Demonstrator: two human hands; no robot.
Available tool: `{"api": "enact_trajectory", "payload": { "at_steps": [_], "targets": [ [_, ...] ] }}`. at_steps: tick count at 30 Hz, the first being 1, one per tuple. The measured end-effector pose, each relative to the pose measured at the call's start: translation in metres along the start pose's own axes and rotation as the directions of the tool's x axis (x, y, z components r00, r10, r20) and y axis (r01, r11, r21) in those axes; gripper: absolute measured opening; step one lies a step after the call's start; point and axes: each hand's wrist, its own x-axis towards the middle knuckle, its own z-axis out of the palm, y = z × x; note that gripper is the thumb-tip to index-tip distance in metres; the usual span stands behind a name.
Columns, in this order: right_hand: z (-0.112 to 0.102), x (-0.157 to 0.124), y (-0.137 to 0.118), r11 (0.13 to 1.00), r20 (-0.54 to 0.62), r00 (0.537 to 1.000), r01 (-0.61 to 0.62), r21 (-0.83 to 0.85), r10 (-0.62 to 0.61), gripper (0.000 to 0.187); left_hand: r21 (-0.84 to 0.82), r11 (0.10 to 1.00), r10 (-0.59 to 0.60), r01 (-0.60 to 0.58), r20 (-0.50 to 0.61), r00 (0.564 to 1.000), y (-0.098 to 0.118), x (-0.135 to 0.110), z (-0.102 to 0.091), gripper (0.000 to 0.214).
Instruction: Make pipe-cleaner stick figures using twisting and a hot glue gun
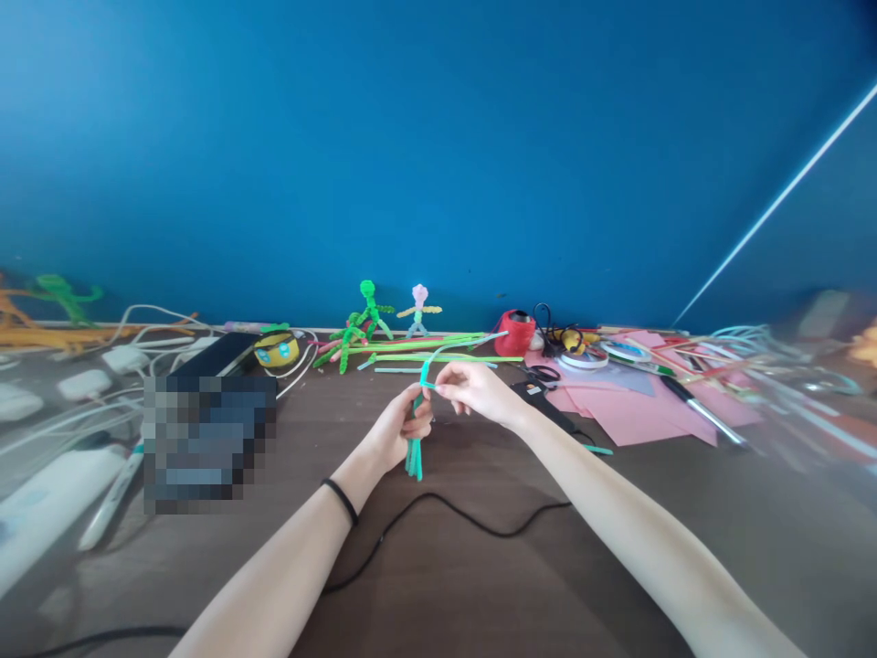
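Observation:
My left hand (403, 425) is closed round a bundle of teal pipe cleaners (415, 460), whose ends hang below the fist. Above it, a light blue-green strand sticks up and bends off to the right. My right hand (472, 393) pinches a short end of a turquoise pipe cleaner (426, 376) beside the top of the bundle. Behind the hands, green and lime pipe cleaners (438, 345) lie on the table. Small twisted figures stand against the wall, one green (368, 297) and one with a pink head (420, 295).
A black cable (466, 516) crosses the brown table in front. Pink paper sheets (637, 411), scissors (544, 373), a dark glue gun (544, 402) and a marker (702, 411) lie at right. White chargers and cables (86, 384), a yellow object (278, 350) and a blurred-out dark item (212, 443) are at left.

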Motion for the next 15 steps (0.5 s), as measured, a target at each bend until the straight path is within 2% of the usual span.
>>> {"api": "enact_trajectory", "payload": {
  "at_steps": [7,15],
  "targets": [
    [0.0015,0.0009,-0.0004,0.993,0.017,0.999,-0.040,0.107,0.039,0.011,0.077,0.997,0.012,-0.012,0.001,1.000,-0.0014,0.0000,0.0022,0.016],
    [0.0012,0.0009,-0.0009,0.979,0.043,0.995,-0.091,0.180,0.084,0.024,0.152,0.987,0.059,-0.060,0.009,0.998,-0.0076,0.0013,0.0009,0.019]
  ]
}}
